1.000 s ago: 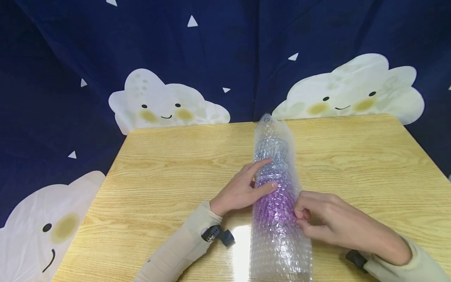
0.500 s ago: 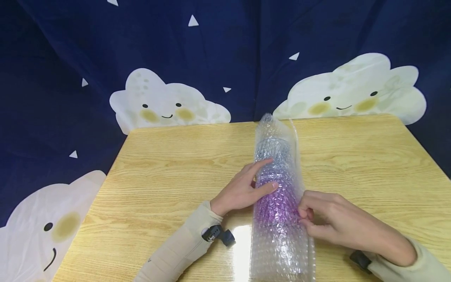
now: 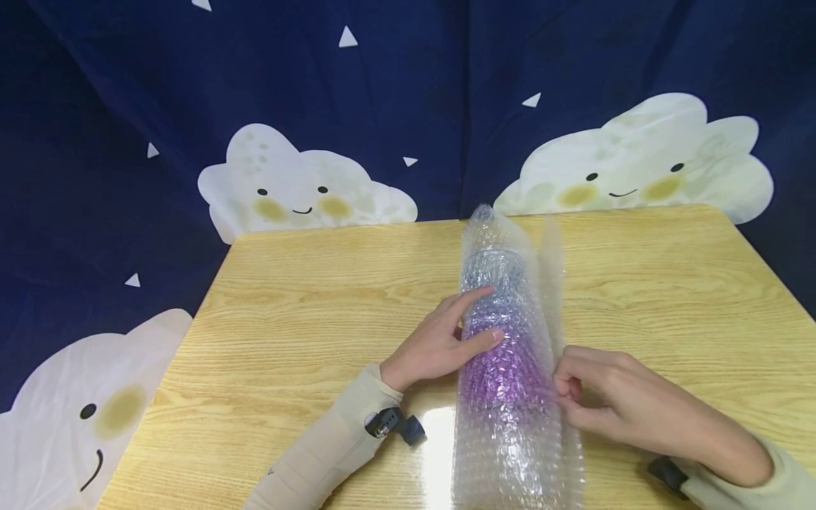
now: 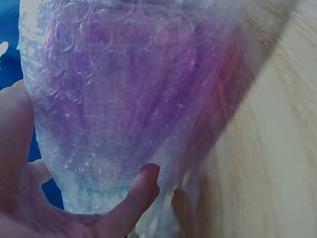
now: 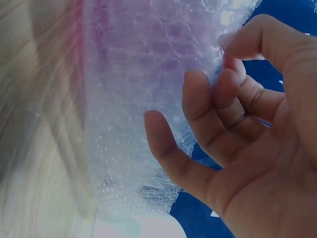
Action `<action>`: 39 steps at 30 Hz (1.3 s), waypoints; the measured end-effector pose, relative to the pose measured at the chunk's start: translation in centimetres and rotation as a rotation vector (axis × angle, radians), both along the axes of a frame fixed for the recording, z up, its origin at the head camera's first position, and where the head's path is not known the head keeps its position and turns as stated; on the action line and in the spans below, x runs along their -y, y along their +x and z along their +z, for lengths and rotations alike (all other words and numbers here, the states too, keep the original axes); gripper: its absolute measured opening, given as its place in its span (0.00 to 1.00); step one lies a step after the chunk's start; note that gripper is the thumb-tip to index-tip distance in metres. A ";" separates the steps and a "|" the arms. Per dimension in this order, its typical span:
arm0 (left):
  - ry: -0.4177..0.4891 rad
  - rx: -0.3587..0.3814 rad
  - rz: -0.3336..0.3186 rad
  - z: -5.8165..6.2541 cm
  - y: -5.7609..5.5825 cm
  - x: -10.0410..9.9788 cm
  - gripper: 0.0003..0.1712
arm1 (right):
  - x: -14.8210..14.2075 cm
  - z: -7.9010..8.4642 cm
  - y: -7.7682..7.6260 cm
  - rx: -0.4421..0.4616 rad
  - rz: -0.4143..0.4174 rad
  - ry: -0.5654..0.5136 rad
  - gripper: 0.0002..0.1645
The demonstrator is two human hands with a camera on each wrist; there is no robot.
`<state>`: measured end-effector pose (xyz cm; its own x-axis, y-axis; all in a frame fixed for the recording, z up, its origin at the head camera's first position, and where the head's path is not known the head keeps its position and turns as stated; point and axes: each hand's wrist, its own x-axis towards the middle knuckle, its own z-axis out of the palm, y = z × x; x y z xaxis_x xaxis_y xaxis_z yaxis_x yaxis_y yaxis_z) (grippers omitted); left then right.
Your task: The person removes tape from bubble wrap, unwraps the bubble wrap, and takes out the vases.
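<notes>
the right grip (image 3: 627,397) has a pinch on the edge of the bubble wrap (image 3: 503,453), thumb and forefinger brought together at the right side of the bundle; its remaining fingers bend loosely, as the right wrist view shows. from that pinch a translucent flap (image 3: 553,273) stands a little apart from the rest of the roll, running along its right side toward the far end. the left grip (image 3: 440,343) is not clenched: it reaches in from the left and rests on the wrapping with thumb and forefinger stretched out and spread, the thumb on the purple part and the forefinger above it on the blue-grey part.

under the layers sits a purple item (image 3: 500,372), blurred by the bubbles, so its exact shape is hard to tell. the bundle lies lengthwise on the bench (image 3: 306,312), right of its middle, its narrow far tip at the back edge and its wider, paler near end running out of view at the bottom.

a black strap (image 3: 384,421) circles the beige left sleeve (image 3: 325,446); a dark device (image 3: 666,473) sits by the right sleeve (image 3: 780,478). behind the bench hangs a dark blue curtain (image 3: 382,85) printed with smiling white clouds (image 3: 299,177) and small white triangles (image 3: 347,37).
</notes>
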<state>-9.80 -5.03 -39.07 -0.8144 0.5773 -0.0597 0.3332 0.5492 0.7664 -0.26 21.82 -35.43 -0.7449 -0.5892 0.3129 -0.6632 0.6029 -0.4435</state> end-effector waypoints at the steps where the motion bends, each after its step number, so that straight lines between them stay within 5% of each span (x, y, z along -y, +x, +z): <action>1: 0.000 -0.001 -0.001 0.0 0.0 0.0 0.40 | -0.1 0.0 0.0 0.004 -0.004 0.004 0.28; 17: 0.006 0.005 -0.006 0.1 0.0 0.1 0.40 | -2.0 -1.0 0.3 0.018 0.014 0.059 0.23; 32: -0.001 -0.012 -0.008 0.2 0.0 0.1 0.40 | -2.5 -0.4 0.6 0.064 -0.221 0.236 0.11; 39: 0.004 -0.016 -0.011 0.2 0.0 0.1 0.40 | -3.0 -0.1 0.7 0.111 -0.242 0.286 0.14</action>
